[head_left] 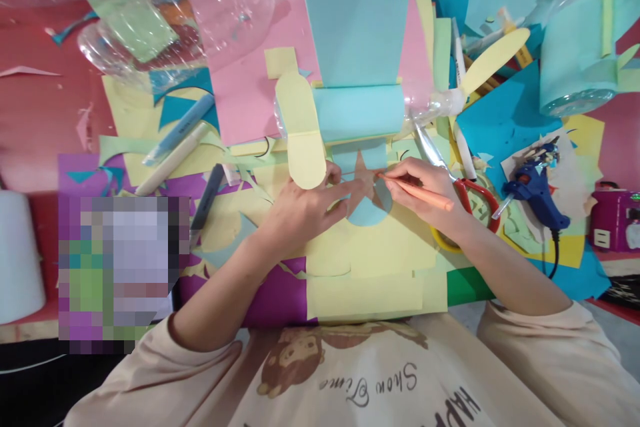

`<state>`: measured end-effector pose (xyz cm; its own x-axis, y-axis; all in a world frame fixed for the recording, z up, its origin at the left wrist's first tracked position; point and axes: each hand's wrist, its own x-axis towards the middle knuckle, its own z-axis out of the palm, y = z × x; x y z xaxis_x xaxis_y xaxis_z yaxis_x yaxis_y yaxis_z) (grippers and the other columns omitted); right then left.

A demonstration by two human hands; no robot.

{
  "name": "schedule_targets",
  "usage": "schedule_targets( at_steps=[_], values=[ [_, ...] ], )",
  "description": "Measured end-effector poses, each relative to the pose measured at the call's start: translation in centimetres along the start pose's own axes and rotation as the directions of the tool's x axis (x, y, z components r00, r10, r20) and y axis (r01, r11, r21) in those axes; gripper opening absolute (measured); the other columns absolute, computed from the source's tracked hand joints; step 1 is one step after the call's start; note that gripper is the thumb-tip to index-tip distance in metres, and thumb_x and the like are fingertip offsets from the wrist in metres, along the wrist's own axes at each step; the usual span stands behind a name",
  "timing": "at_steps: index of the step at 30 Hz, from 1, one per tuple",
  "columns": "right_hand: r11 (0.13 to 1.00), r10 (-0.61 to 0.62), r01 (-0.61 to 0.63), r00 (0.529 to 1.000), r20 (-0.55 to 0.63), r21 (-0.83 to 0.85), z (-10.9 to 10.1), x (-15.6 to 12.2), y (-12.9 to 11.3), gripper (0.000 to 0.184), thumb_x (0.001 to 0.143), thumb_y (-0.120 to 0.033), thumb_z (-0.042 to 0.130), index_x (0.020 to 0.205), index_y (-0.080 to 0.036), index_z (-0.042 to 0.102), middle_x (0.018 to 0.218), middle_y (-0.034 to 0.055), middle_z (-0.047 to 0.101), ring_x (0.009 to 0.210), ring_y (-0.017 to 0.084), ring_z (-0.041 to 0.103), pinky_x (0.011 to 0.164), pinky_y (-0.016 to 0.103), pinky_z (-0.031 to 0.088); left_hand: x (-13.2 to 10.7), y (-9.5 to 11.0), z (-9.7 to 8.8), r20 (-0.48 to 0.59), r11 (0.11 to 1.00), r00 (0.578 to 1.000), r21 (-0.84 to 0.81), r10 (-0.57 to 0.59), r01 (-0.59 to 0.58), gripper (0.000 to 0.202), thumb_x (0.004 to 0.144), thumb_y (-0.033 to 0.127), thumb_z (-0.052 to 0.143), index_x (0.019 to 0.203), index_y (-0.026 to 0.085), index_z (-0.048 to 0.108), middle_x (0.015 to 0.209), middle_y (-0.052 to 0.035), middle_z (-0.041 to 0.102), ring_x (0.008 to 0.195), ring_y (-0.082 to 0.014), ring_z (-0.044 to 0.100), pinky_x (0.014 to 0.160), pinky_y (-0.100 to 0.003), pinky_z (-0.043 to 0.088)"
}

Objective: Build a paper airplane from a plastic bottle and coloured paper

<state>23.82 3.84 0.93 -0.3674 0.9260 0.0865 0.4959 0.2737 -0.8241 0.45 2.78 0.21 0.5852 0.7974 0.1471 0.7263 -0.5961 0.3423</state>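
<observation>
My right hand (425,190) grips a slim orange pen (420,193), its tip at the right side of a tan-brown paper star (361,181). Under the star lies a light blue paper piece (370,212) with a rounded lower end. My left hand (313,207) has its fingers stretched out, the fingertips resting on the star's left side. Just beyond both hands lies a clear plastic bottle wrapped in light blue paper (357,110). A wide blue paper panel (356,13) extends from it, and a rounded yellow strip (303,133) crosses its left end.
Red-and-yellow scissors (467,197) lie beside my right wrist, with a blue glue gun (537,193) farther right. Markers (183,127) and paper scraps spread on the left. Clear bottles (225,7) lie at the back left; another bottle (577,47) is at the back right.
</observation>
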Motion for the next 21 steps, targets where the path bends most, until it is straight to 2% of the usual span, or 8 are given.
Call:
schedule_targets(
  at_steps=[3,6,10,14,18,21],
  values=[
    [0.997,0.052,-0.052,0.999,-0.007,0.053,-0.1,-0.1,0.0,0.011,0.082,-0.019,0.063,0.074,-0.02,0.057,0.066,-0.0028,0.058,0.056,0.009,0.052,0.052,0.024,0.04,0.0,0.1,-0.1,0.016,1.0,1.0,-0.005,-0.01,0.01,0.029,0.091,0.021,0.051,0.114,0.026,0.068,0.092,-0.006,0.059,0.085,-0.0163,0.06,0.065,-0.024,0.045],
    [0.981,0.107,-0.099,0.994,-0.037,0.167,-0.3,-0.4,-0.1,0.01,0.085,-0.026,0.063,0.078,-0.02,0.058,0.068,-0.0019,0.06,0.057,0.01,0.053,0.051,0.024,0.041,0.0,0.0,0.0,0.0,1.0,1.0,-0.005,0.014,-0.014,0.029,0.091,0.02,0.049,0.111,0.025,0.069,0.091,-0.0061,0.065,0.082,-0.0162,0.063,0.062,-0.024,0.045],
    [0.966,0.124,-0.097,0.987,-0.098,0.239,-0.4,-0.5,-0.2,0.014,0.088,-0.034,0.063,0.083,-0.021,0.061,0.074,-0.0001,0.063,0.062,0.011,0.057,0.053,0.025,0.045,-0.2,-0.3,-0.1,-0.101,0.996,0.994,-0.071,0.047,-0.054,0.023,0.09,0.017,0.05,0.1,0.02,0.07,0.092,-0.0033,0.075,0.082,-0.0158,0.069,0.075,-0.03,0.052],
    [0.968,0.105,-0.066,0.982,-0.156,0.24,-0.6,-0.3,-0.1,0.01,0.087,-0.032,0.066,0.09,-0.023,0.066,0.08,0.0002,0.067,0.065,0.012,0.061,0.058,0.026,0.05,-0.3,-0.3,-0.5,-0.173,0.981,0.973,-0.093,0.151,-0.169,0.017,0.09,0.017,0.052,0.095,0.019,0.068,0.09,-0.0006,0.077,0.08,-0.0136,0.072,0.08,-0.03,0.054],
    [0.967,0.085,-0.052,0.989,-0.123,0.251,-1.2,-0.1,-0.3,0.016,0.084,-0.029,0.07,0.099,-0.024,0.069,0.095,0.0021,0.072,0.081,0.014,0.068,0.073,0.028,0.056,-0.4,-0.2,-0.6,-0.162,0.959,0.956,-0.107,0.245,-0.264,0.015,0.089,0.016,0.055,0.097,0.018,0.068,0.094,-0.0014,0.077,0.082,-0.014,0.072,0.082,-0.03,0.054],
    [0.953,0.112,-0.091,0.992,-0.058,0.29,-1.7,-0.1,-1.0,0.015,0.09,-0.031,0.063,0.101,-0.024,0.069,0.093,0.002,0.072,0.078,0.013,0.067,0.07,0.027,0.056,-0.4,-0.3,-0.4,-0.09,0.972,0.975,-0.104,0.203,-0.212,0.019,0.091,0.016,0.051,0.099,0.019,0.069,0.095,-0.0032,0.076,0.084,-0.0153,0.071,0.08,-0.03,0.053]
  ],
)
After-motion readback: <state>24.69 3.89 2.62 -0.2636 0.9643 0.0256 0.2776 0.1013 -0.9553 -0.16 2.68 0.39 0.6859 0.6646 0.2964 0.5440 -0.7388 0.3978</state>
